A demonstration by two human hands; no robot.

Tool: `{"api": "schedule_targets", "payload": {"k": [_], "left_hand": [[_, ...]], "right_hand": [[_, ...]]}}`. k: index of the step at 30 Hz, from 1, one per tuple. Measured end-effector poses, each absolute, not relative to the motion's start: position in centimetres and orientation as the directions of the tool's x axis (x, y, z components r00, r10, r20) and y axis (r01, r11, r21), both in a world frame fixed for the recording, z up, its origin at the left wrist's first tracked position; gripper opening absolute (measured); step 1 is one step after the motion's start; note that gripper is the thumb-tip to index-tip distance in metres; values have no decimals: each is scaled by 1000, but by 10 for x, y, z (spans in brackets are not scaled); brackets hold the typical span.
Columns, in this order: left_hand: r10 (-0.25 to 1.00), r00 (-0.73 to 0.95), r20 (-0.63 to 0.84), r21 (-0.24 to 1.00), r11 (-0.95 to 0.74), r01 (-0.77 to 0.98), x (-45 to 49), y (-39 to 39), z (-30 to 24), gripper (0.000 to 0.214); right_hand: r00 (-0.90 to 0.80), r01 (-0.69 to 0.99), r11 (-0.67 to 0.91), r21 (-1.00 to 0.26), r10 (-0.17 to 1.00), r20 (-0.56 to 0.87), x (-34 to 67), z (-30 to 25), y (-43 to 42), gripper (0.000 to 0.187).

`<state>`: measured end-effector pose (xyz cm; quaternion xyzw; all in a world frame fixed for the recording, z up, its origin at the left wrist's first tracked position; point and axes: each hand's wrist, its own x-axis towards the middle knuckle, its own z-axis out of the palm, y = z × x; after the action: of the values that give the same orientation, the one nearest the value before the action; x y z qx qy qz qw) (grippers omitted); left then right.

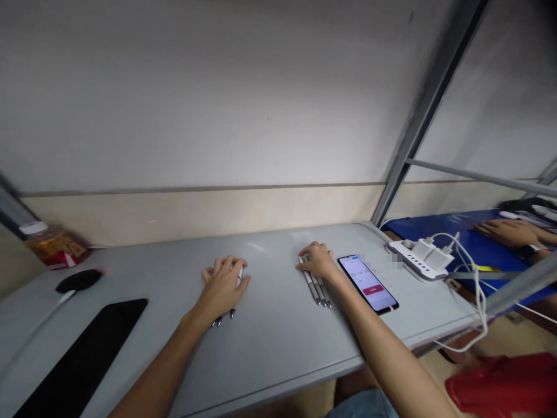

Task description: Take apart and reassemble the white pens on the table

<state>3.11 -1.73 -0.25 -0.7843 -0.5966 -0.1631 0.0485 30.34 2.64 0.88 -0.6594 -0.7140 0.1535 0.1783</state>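
Observation:
My left hand (224,285) lies palm down on the grey table (270,337), fingers stretched over a small group of pens (225,317) whose tips poke out below the palm. My right hand (317,259) rests with curled fingers on the top ends of three silver pens (318,288) lying side by side. Just right of that hand is a smartphone (368,283) with its screen lit, showing a red button.
A black flat pad (82,360) and a black mouse-like object (79,280) lie at the left, with a snack jar (54,244) behind. A white power strip (420,259) with chargers and cables sits at the right. Another person's hand (507,232) rests on a blue table.

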Motion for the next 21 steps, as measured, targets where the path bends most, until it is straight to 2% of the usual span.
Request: {"api": "schedule_targets", "payload": {"k": [13,21], "left_hand": [[930,217,297,103,-257,961,32,-19,0,26],[929,221,298,89,-257,962,32,-21,0,25]], "right_hand": [[-64,884,68,-462,998,25,304,15,24,34],[-69,882,72,-465,997,23,304,18,22,28]]}}
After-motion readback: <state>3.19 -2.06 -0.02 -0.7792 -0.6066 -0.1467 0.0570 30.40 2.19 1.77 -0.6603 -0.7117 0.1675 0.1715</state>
